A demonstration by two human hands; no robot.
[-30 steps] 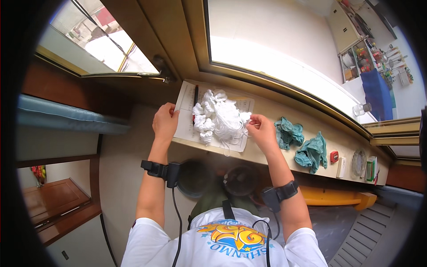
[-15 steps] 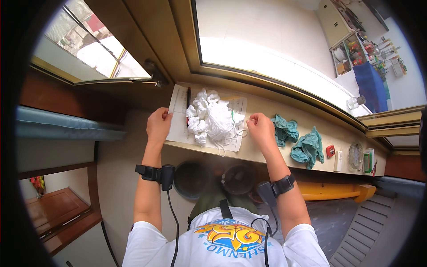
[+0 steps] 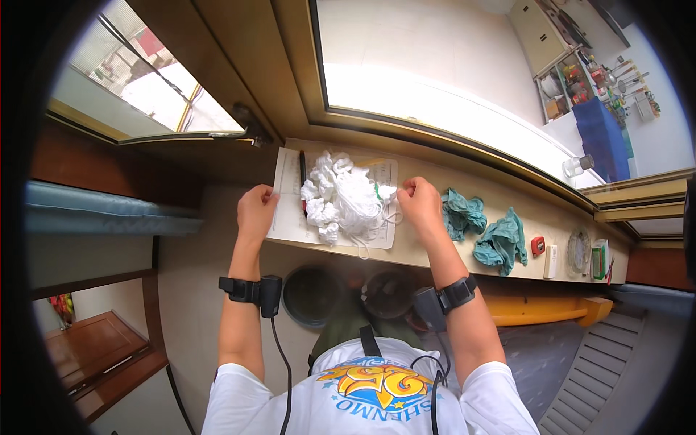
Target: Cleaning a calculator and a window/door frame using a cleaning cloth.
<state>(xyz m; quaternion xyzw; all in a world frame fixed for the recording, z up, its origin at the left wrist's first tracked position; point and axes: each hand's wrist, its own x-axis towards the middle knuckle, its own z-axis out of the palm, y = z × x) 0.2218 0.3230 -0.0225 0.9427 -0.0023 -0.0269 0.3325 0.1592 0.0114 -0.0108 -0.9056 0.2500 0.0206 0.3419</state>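
A printed sheet of paper [image 3: 290, 217] lies on the narrow sill. On it rests a heap of white crocheted or knitted material [image 3: 321, 192] with loose white yarn [image 3: 359, 204] beside it; a bit of green shows at its right. A dark pen [image 3: 302, 170] lies along the heap's left side. My left hand [image 3: 255, 214] pinches the paper's left edge between thumb and fingers. At the opposite edge my right hand [image 3: 423, 206] is closed in a pinch on the paper, near a loop of yarn. The right fingertips are partly hidden.
Right of the paper lie two crumpled teal cloths [image 3: 502, 243], a red tape measure [image 3: 537, 246], a white box [image 3: 551, 262], a glass dish [image 3: 579, 250] and a green-white box [image 3: 600, 259]. Window frames border the sill. Below stand dark buckets [image 3: 312, 293] and a yellow wooden piece [image 3: 544, 312].
The paper, with the pen and white heap on it, has slid slightly left. Both hands have shifted a little with it. The teal cloths stay in place.
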